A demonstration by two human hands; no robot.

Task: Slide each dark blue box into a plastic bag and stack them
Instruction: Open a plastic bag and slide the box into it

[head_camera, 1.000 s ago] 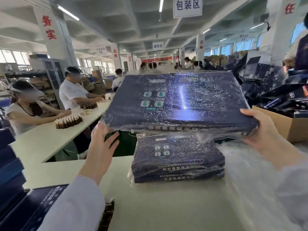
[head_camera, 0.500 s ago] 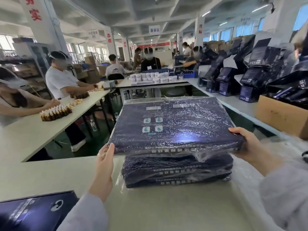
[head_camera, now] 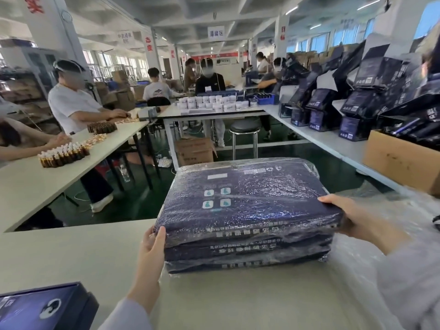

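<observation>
A dark blue box in a clear plastic bag [head_camera: 245, 198] lies flat as the top of a stack of three bagged boxes [head_camera: 247, 256] on the pale table [head_camera: 71, 256]. My left hand [head_camera: 152, 244] holds the top box at its near left corner, thumb on the upper face. My right hand [head_camera: 350, 217] grips the box's right edge, with the thumb on top and the fingers underneath. A loose dark blue box [head_camera: 45, 308] lies at the table's near left corner.
Loose clear plastic bags [head_camera: 390, 210] lie at the right. A cardboard carton [head_camera: 402, 160] and several upright dark boxes [head_camera: 357, 103] stand on the right bench. People sit at the left table [head_camera: 47, 177] with brown bottles [head_camera: 63, 154]. A stool [head_camera: 245, 129] stands beyond.
Both hands have lowered the bagged box from the air onto the two boxes below it. My view has tilted down.
</observation>
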